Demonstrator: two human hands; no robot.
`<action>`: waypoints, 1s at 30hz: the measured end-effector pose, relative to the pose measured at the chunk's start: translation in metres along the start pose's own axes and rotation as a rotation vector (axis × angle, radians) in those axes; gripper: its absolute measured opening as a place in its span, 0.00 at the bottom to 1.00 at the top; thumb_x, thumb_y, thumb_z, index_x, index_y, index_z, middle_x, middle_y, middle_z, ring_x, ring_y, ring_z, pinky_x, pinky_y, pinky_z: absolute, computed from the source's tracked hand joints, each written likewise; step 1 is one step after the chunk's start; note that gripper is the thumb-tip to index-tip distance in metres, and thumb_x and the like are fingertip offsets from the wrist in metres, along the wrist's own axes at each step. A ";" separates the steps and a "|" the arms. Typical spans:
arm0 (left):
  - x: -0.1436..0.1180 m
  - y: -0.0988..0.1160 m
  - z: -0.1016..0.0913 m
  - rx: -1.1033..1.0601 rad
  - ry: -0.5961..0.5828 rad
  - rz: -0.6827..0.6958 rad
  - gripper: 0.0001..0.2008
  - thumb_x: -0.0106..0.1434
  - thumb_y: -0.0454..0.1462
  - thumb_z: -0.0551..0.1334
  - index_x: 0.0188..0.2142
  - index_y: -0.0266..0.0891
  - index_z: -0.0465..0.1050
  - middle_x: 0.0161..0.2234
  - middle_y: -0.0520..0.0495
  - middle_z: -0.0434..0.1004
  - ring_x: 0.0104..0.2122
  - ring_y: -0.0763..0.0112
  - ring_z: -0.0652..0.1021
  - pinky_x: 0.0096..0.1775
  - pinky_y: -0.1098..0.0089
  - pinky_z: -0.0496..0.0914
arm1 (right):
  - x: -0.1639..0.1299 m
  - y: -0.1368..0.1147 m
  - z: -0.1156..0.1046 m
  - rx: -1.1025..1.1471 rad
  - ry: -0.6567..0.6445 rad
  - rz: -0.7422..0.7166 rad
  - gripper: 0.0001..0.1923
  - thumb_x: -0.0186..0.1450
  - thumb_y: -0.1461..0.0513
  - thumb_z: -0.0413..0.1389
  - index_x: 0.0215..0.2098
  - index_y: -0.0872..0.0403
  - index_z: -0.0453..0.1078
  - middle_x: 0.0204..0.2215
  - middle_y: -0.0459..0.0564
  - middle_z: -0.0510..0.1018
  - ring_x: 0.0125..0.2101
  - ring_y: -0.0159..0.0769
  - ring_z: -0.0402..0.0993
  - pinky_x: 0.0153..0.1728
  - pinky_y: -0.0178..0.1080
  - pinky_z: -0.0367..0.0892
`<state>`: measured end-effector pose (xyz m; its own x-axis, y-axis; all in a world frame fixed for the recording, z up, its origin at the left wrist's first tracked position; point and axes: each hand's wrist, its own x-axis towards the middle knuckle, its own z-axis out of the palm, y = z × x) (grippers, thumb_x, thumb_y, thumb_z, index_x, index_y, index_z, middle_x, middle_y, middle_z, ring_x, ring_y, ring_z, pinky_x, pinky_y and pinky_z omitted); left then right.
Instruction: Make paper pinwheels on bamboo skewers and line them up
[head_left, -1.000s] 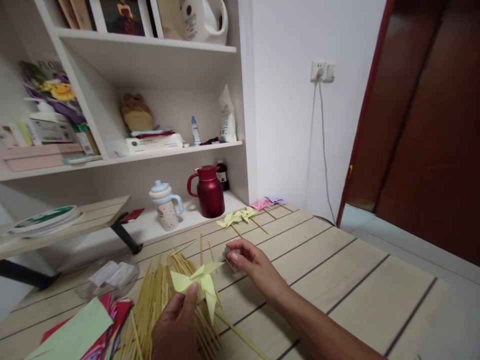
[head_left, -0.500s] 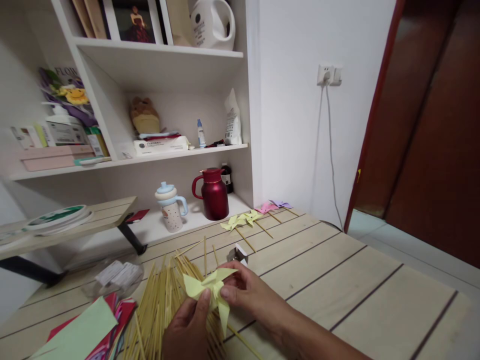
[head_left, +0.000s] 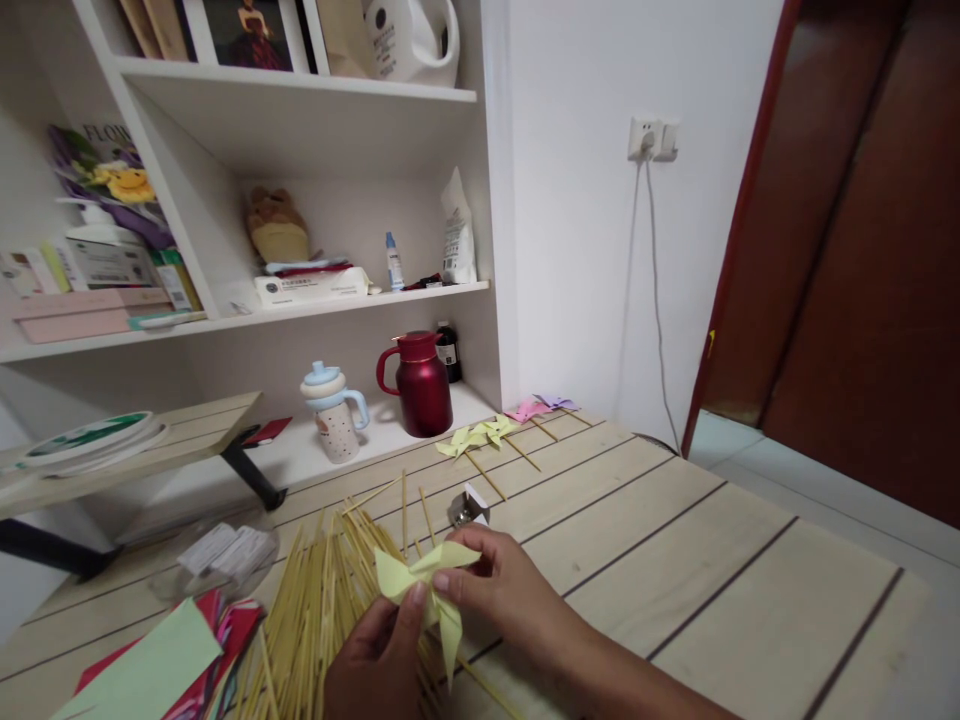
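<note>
A pale yellow paper pinwheel [head_left: 450, 625] is held up between both hands over the front of the table. My left hand [head_left: 379, 655] pinches its lower left side, thumb on the near face. My right hand [head_left: 499, 590] grips it from the right, with the thumb near the centre and the fingers behind the paper. Whether a pin is at the centre cannot be made out. Below the hands lies a loose bundle of thin wooden sticks [head_left: 315, 600]. Just beyond my right hand sits a small round container [head_left: 461, 510] with a white flap.
Coloured paper sheets [head_left: 150, 665] and a clear plastic bag [head_left: 225, 555] lie on the left. Finished pinwheels on sticks, including a yellow one [head_left: 461, 440] and a pink one [head_left: 527, 409], rest at the back edge. A red jug [head_left: 425, 390] and a cup [head_left: 337, 425] stand behind.
The view has shifted slightly, so the background sits a little further left. Both hands still hold the pinwheel, which has turned slightly, and my thumbs are closer together at its centre.
</note>
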<state>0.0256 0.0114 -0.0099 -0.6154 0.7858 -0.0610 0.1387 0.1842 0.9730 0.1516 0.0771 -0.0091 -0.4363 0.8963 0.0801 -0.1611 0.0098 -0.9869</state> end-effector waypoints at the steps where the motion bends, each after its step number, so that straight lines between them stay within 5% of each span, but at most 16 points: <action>1: 0.001 0.000 0.000 0.001 -0.009 -0.014 0.26 0.36 0.60 0.68 0.21 0.40 0.78 0.18 0.51 0.75 0.27 0.62 0.73 0.32 0.67 0.65 | 0.000 0.000 0.000 0.010 -0.011 0.009 0.10 0.52 0.60 0.62 0.29 0.56 0.69 0.22 0.41 0.69 0.24 0.30 0.64 0.26 0.33 0.58; 25: -0.008 0.001 0.004 0.072 0.077 0.030 0.18 0.45 0.54 0.66 0.24 0.42 0.78 0.21 0.52 0.78 0.30 0.60 0.76 0.36 0.65 0.64 | 0.000 0.000 0.001 0.016 -0.017 0.030 0.04 0.52 0.65 0.60 0.25 0.57 0.69 0.20 0.41 0.69 0.22 0.28 0.64 0.24 0.31 0.59; 30: -0.003 -0.001 0.004 -0.007 -0.032 0.013 0.20 0.41 0.55 0.69 0.23 0.41 0.79 0.22 0.52 0.79 0.29 0.60 0.77 0.33 0.68 0.67 | -0.002 -0.003 -0.001 -0.062 0.043 0.021 0.05 0.50 0.64 0.59 0.26 0.58 0.71 0.21 0.43 0.70 0.23 0.30 0.64 0.24 0.32 0.58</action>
<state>0.0303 0.0113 -0.0115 -0.5881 0.8069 -0.0555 0.1408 0.1697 0.9754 0.1536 0.0760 -0.0067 -0.4003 0.9148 0.0543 -0.0964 0.0169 -0.9952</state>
